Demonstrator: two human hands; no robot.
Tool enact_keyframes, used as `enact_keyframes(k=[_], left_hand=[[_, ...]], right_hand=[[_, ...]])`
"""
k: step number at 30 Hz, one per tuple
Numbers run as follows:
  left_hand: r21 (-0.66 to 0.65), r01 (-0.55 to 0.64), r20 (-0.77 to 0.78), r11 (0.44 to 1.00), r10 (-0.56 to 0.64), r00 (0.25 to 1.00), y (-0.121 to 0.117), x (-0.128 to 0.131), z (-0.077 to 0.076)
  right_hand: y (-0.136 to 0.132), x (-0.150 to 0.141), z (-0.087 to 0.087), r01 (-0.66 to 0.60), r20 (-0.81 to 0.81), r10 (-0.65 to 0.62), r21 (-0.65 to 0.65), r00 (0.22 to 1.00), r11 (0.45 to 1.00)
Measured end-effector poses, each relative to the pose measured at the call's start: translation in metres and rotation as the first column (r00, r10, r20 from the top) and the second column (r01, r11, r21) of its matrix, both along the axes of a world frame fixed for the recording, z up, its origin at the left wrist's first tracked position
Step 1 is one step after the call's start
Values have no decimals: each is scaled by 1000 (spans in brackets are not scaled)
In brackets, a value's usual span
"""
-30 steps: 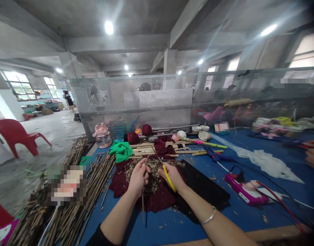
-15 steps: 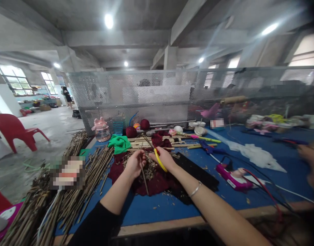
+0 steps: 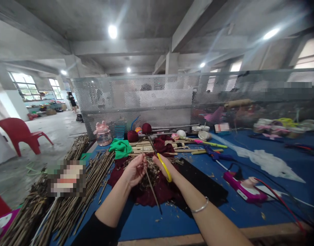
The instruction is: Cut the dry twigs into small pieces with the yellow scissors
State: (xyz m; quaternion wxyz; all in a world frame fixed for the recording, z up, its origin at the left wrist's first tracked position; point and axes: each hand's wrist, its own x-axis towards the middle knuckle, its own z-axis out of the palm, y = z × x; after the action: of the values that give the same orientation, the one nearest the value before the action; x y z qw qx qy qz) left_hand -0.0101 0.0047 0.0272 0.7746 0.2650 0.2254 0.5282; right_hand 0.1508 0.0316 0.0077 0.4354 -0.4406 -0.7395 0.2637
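My left hand is closed around a thin brown stick, which slants from the fingers down toward the table's front edge. In my right hand is a pair of scissors with yellow handles; the dark blades point away from me, up and to the left. The blades are beside the stick's upper part; whether they touch it I cannot tell. Under both hands lies a dark red cloth with a heap of dry brown scraps on it. My right fingers are partly hidden by the handle.
Bundles of long sticks lie at the left. Behind the hands are a green cloth, dark red yarn balls and peeled rods. A purple power strip with cables and a blue glue gun are at the right. A perforated metal screen stands behind.
The stick's lower end has swung to the right and nearer to me. The scissors stay in my right hand, their blades showing more now. A hand at the far right has left the view.
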Motion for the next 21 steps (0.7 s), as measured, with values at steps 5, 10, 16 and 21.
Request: enact_keyframes(k=[5,10,16,21], left_hand=[[-4,-116,-37,993,116,993,4,-3,2],[-10,-302,-58,953,301,952,16,-9,-2],[154,-422,-208,893,447,870,20,-7,-9],[594,-397,-437,700,695,571,15,-6,-14]], right_hand=[[-14,-7,12,-148,-128,133,-115,983,982],[-19,-14,10,-393,-407,252,-312,878,865],[-15,-18,9,-488,-544,255,-340,799,804],[-20,-20,15,-500,-547,258,-354,796,790]])
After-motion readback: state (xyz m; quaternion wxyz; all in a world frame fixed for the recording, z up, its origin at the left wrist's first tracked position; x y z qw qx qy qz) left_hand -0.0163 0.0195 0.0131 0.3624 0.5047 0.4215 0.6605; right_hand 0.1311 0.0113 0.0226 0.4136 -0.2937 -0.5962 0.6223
